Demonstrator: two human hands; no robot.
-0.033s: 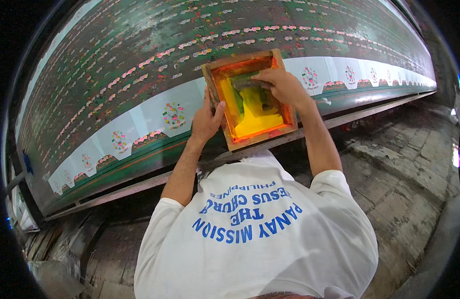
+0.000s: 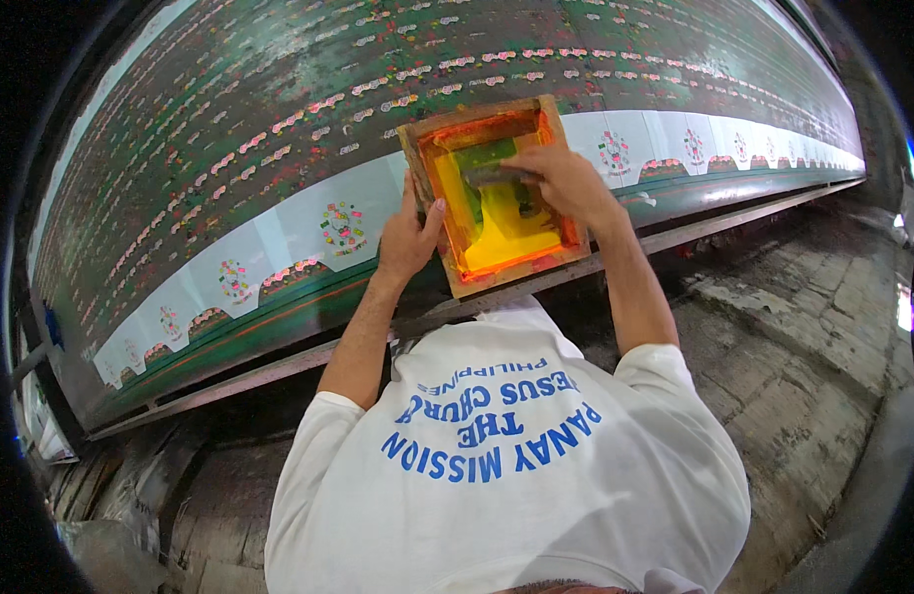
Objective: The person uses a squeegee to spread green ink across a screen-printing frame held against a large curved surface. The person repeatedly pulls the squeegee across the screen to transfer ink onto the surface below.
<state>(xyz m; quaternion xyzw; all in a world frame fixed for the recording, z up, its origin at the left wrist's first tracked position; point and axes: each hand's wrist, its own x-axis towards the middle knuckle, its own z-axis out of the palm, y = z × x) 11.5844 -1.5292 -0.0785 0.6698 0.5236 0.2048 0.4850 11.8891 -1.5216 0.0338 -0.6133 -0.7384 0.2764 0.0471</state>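
A wooden screen-printing frame [image 2: 483, 116], stained orange, lies on the near edge of a long table. Bright yellow ink [image 2: 509, 244] spreads over the mesh, thickest toward my side, with a greenish patch at the far end. My left hand [image 2: 411, 236] grips the frame's left rail, thumb on top and fingers running along the outer side. My right hand [image 2: 568, 180] is closed on the end of a dark squeegee [image 2: 499, 176], which lies crosswise in the frame above the yellow ink. The squeegee's lower edge is hard to make out.
White printed sheets [image 2: 344, 230] line the table's near edge on both sides of the frame. Rows of small coloured print marks cover the dark green table [image 2: 279, 89]. A metal rail [image 2: 229, 384] runs along its front. Stone-like paving [image 2: 784, 317] lies at the right.
The squeegee and my right hand have shifted slightly toward me, uncovering more of the green patch at the frame's far end. My left hand stays on the rail.
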